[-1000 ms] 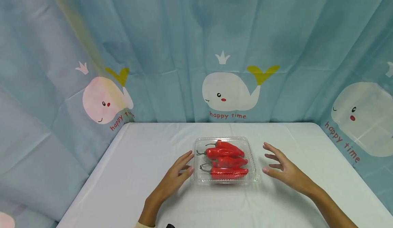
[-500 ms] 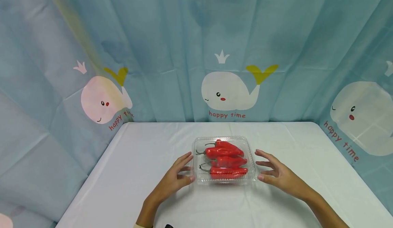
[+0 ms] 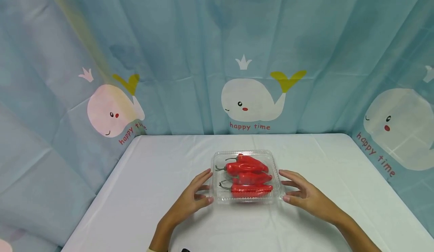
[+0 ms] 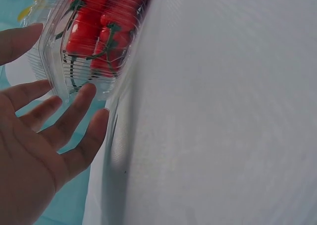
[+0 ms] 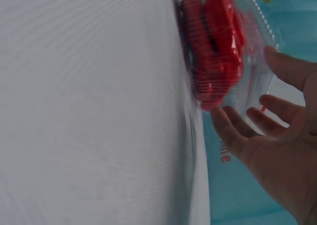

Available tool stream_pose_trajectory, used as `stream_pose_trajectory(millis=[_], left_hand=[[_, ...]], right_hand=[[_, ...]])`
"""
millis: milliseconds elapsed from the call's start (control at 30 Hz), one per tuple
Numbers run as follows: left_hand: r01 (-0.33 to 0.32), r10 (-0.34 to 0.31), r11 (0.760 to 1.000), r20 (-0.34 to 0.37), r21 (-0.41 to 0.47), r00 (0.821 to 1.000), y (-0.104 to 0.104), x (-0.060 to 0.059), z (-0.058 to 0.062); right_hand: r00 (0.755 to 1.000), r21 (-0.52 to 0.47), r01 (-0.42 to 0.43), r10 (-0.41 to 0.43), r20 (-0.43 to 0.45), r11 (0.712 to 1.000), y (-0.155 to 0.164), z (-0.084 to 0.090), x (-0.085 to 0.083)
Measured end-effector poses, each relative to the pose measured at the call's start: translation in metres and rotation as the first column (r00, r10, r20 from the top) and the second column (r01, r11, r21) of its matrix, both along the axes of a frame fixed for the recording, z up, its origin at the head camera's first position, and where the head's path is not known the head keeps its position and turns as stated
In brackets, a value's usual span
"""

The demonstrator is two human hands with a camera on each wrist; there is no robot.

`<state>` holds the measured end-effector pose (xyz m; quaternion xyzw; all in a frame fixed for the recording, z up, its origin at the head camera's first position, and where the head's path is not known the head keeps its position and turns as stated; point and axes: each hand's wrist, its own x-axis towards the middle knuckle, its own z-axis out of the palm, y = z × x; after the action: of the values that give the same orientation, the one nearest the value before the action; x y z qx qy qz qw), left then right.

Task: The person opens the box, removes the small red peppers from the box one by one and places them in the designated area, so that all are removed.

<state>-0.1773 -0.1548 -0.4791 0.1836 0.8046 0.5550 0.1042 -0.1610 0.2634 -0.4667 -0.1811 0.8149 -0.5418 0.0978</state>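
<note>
A clear plastic clamshell box lies on the white table, its lid down over several red peppers with green stems. At its left side is my left hand, fingers spread and thumb apart, the fingertips right at the box's edge. My right hand faces it from the other side, thumb and fingers spread along the right rim. In the left wrist view the left fingers reach toward the ribbed side wall. The right wrist view has the right thumb close to the beaded rim.
The white cloth-covered table stretches out around the box. Behind it hangs a blue curtain printed with white whales, and it also runs along both sides. A small dark object pokes in at the bottom edge.
My right hand has moved left, from a gap beside the box to its right rim. My left hand has hardly moved, staying at the left edge. The box and peppers stay put.
</note>
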Motion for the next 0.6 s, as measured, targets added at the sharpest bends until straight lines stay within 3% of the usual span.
stream_pose_trajectory(millis=[267,600], left_hand=[[0.073,-0.073,0.996,0.001,0.046,0.997,-0.0061,-0.0018,-0.0027],[0.098,-0.098,0.993,0.001,0.072,0.995,-0.0078,-0.0032,-0.0052]], right_hand=[[0.991,0.042,-0.021,0.027,-0.133,0.999,-0.0002,-0.0053,-0.0014],[0.991,0.040,-0.020,0.025,-0.128,0.999,0.0017,-0.0083,-0.0023]])
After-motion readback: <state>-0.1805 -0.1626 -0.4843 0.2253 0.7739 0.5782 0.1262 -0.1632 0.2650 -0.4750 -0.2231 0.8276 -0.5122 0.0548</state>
